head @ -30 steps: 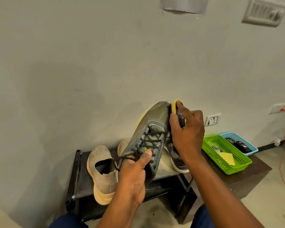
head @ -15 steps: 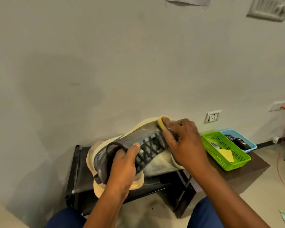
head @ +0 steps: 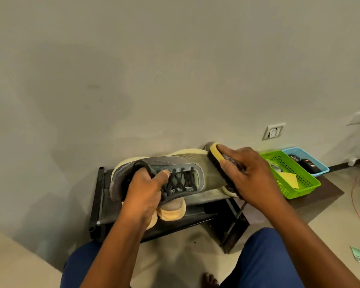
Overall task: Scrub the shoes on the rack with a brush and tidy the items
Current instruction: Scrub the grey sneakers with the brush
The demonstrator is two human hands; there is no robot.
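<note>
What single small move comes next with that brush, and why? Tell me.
Probably draw the brush along the toe of the grey shoe towards the laces. Its bristles already lie against the toe, the right hand grips it, and the left hand holds the shoe by its collar.

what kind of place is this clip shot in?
Probably a home, by an entryway or room corner. A low black shoe rack stands against a plain wall with a power socket, and a green basket and a blue basket of small items sit beside it on a tiled floor.
</note>
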